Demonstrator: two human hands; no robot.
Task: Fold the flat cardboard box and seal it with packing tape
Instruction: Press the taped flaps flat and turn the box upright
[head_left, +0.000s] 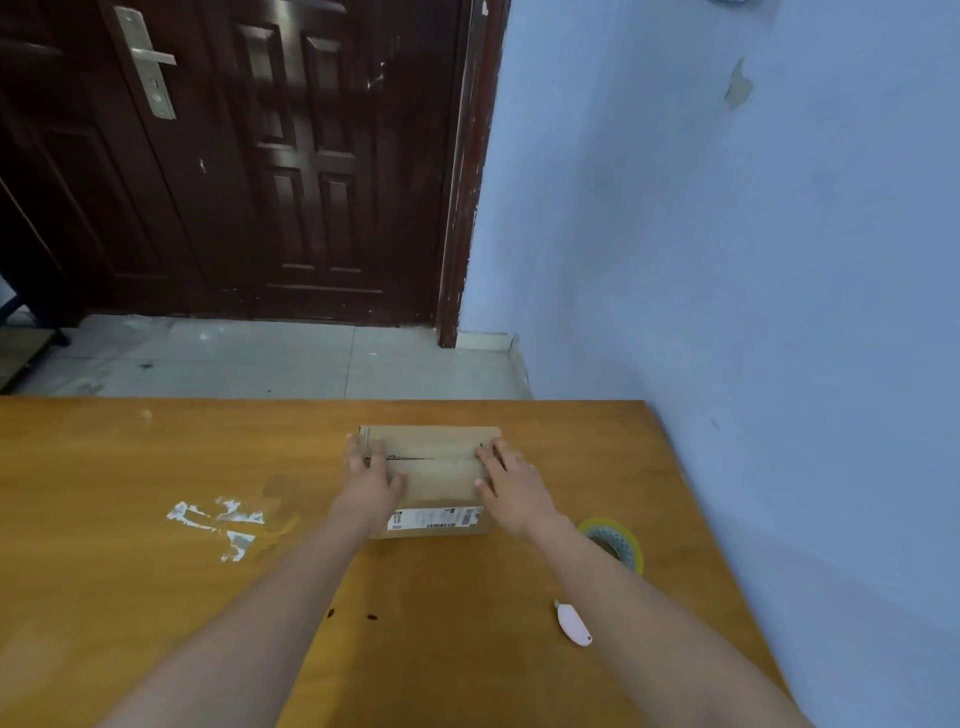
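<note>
The cardboard box (431, 467) stands toward the far middle of the wooden table (130, 571), with the left hand (371, 480) flat on its left end and the right hand (511, 486) flat on its right end, so both ends are covered and only the strip of top between them is bare. Left of the box the tabletop lies open, marked only by flat white tape scraps (218, 525). On the right the way is narrower: the tape roll (615, 543) sits under the right forearm, a small pink cutter (573, 623) lies nearer the person, and the blue wall (779, 312) runs close along that edge.
</note>
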